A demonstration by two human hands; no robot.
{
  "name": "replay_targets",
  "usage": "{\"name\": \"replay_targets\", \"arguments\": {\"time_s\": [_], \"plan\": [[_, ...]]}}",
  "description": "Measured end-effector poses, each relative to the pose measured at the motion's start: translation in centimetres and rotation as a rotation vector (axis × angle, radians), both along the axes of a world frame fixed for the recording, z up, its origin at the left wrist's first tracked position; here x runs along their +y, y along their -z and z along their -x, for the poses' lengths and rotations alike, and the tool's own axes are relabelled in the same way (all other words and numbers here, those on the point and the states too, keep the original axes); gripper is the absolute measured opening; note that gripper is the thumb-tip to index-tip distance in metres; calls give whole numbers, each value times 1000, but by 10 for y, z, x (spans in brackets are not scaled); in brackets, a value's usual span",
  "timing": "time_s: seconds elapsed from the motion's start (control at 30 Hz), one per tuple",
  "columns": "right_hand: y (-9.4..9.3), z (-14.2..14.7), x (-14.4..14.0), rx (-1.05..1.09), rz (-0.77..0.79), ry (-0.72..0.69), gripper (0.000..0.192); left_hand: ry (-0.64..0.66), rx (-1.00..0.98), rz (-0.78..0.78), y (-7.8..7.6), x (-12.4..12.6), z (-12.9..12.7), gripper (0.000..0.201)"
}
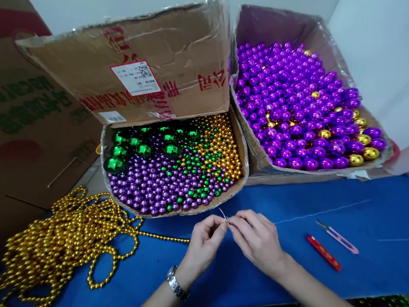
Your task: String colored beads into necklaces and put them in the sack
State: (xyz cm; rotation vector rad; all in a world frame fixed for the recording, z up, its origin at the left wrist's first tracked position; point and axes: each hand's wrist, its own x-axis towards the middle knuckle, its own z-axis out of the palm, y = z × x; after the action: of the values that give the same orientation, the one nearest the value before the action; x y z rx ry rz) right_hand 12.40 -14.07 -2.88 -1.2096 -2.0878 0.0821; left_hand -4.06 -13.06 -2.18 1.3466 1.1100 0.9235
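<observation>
My left hand [205,242], with a metal watch at its wrist, and my right hand [257,240] meet fingertip to fingertip in front of the middle box. Both are closed in a pinch on a thin white thread [221,212], whose short end sticks up between them. From behind my right hand a long piece of the thread runs right across the blue cloth. Whatever else may sit between the fingertips is too small to make out. Just beyond my hands, the cardboard box [243,188] holds purple, green and gold beads [156,183].
Gold bead strands [62,238] lie heaped at left on the blue cloth [278,283]. At right are pink thread snips [342,241], a red packet [323,253] and a thin light strip [400,239]. Behind stands a box of purple and gold balls [294,99].
</observation>
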Motion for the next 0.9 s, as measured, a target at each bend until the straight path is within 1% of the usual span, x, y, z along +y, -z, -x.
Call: {"name": "replay_targets", "arguments": {"time_s": [0.13,0.33,0.43,0.53,0.63,0.73,0.8,0.9], "plan": [[1,2,1,31,62,28,15,23,78,-109,0,-2,1,22],[-8,0,5,69,261,7,15,65,260,-279,-1,-3,2,20],[-11,0,6,87,336,12,14,52,323,-368,2,-4,1,18],[-8,4,4,143,382,32,16,24,339,-411,6,-4,-1,16],[-1,10,2,228,417,70,18,-4,338,-397,10,-5,-4,16],[5,16,2,343,467,107,18,-36,314,-346,11,-5,-7,17],[8,17,3,454,520,110,15,-45,261,-272,10,-3,-9,19],[9,17,6,674,641,68,13,-36,135,-127,9,-1,-10,23]]}}
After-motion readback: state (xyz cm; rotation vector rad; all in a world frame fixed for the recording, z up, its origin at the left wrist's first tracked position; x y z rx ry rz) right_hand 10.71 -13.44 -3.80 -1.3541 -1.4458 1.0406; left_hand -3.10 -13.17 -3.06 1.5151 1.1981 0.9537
